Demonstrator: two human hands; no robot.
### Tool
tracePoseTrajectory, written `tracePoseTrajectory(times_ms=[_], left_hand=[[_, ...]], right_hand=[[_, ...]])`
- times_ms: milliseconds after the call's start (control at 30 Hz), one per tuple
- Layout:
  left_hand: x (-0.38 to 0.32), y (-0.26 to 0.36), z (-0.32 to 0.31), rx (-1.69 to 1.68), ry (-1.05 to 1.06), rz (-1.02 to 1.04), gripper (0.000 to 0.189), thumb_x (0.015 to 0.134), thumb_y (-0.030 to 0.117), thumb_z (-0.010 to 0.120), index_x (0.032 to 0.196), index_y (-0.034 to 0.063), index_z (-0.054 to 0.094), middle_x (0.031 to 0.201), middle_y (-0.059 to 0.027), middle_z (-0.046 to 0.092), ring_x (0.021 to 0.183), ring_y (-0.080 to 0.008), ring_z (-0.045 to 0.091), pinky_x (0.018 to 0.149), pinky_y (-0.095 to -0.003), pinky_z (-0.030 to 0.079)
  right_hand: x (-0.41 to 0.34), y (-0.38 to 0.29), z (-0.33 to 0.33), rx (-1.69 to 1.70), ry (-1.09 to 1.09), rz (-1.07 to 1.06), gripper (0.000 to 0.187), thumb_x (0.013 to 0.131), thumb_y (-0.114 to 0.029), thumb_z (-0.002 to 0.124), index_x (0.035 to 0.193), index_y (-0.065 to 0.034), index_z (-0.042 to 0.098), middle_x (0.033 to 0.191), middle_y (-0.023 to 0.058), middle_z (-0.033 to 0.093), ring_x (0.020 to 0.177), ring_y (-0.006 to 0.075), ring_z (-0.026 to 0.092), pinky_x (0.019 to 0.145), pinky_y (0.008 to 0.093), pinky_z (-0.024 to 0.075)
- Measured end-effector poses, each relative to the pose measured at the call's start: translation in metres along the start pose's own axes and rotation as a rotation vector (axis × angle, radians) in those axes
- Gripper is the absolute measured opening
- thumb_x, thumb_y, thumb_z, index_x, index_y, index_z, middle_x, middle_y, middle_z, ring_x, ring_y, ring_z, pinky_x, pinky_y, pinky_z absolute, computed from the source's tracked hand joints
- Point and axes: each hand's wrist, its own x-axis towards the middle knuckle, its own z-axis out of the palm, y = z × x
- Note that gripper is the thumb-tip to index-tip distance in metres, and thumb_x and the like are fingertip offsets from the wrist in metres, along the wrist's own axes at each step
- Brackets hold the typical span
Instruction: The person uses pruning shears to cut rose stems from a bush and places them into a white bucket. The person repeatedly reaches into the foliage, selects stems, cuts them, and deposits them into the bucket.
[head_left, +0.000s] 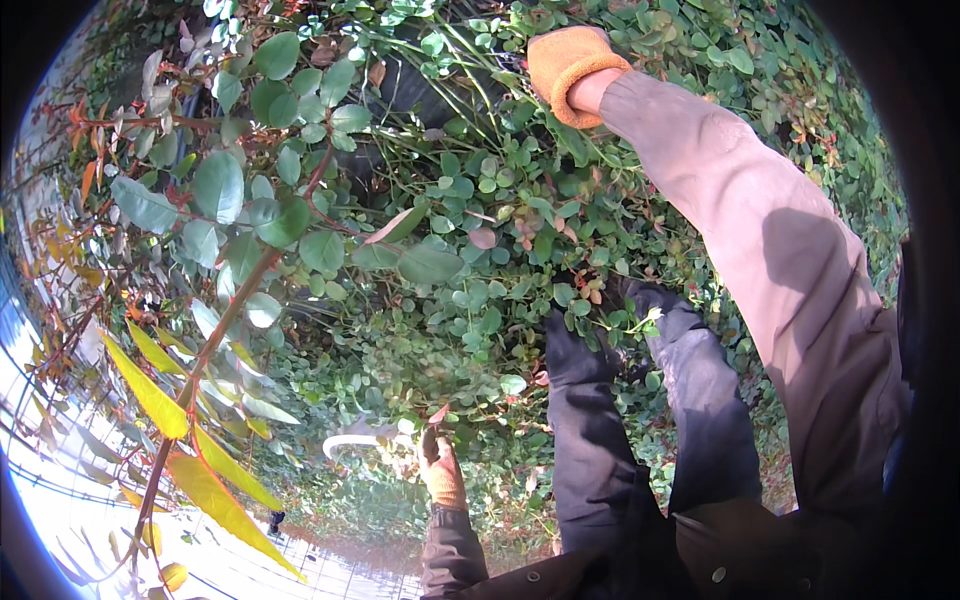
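My right hand (566, 64), in an orange work glove with a rolled cuff, reaches among thin green rose stems (469, 75) at the top of the view. Its fingers are hidden behind the back of the glove, so I cannot tell what they touch. Near the bottom middle, my left hand (441, 461) wears an orange glove with dark fingers. It is raised beside leaves and a white curved object (356, 441), whose kind I cannot make out in the glare. Whether the left hand grips anything is unclear.
A thick reddish rose stem (225, 322) with large leaves rises close to the camera at left. Dense low rose foliage (465, 337) surrounds my dark-trousered legs (600, 442). Wire mesh (300, 551) shows at the bright lower left, with dark material (420, 94) under the stems.
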Motion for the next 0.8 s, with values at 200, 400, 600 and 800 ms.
tracePoseTrajectory(times_ms=[200, 400, 600, 800], left_hand=[[0.017, -0.050, -0.015, -0.348, -0.028, -0.032, 0.040, 0.109, 0.000, 0.056, 0.149, -0.0038, 0.055, 0.148, -0.0134, 0.063, 0.129, -0.0193, 0.063, 0.111, -0.0308, 0.050], [0.004, -0.003, -0.009, 0.062, -0.037, -0.097, 0.038, 0.108, -0.001, 0.056, 0.146, -0.0026, 0.058, 0.144, -0.0112, 0.065, 0.124, -0.0171, 0.065, 0.105, -0.0287, 0.052], [0.000, 0.048, 0.009, -0.007, -0.147, 0.111, 0.033, 0.109, 0.004, 0.054, 0.140, -0.0030, 0.060, 0.131, -0.0102, 0.072, 0.118, -0.0161, 0.067, 0.102, -0.0281, 0.052], [-0.001, 0.158, 0.080, -0.074, -0.111, 0.115, 0.039, 0.110, 0.016, 0.059, 0.144, -0.0050, 0.058, 0.132, -0.0160, 0.072, 0.116, -0.0203, 0.068, 0.104, -0.0320, 0.053]], right_hand=[[0.003, 0.005, 0.013, 0.009, 0.048, -0.029, 0.025, 0.095, -0.022, 0.063, 0.098, -0.0060, 0.082, 0.096, 0.0179, 0.080, 0.089, 0.0358, 0.079, 0.079, 0.0478, 0.0619], [-0.011, 0.017, 0.020, -0.017, 0.075, -0.017, 0.024, 0.100, -0.024, 0.061, 0.099, -0.0038, 0.074, 0.090, 0.0191, 0.077, 0.085, 0.0380, 0.077, 0.077, 0.0491, 0.0601], [-0.061, 0.051, 0.013, 0.200, 0.216, -0.191, 0.013, 0.096, -0.016, 0.064, 0.097, -0.0045, 0.070, 0.082, 0.0206, 0.071, 0.080, 0.0425, 0.071, 0.073, 0.0516, 0.0564], [-0.098, 0.061, 0.015, 0.400, 0.197, -0.110, 0.019, 0.094, -0.014, 0.064, 0.110, -0.0065, 0.070, 0.081, 0.0204, 0.069, 0.076, 0.0443, 0.067, 0.069, 0.0511, 0.0540]])
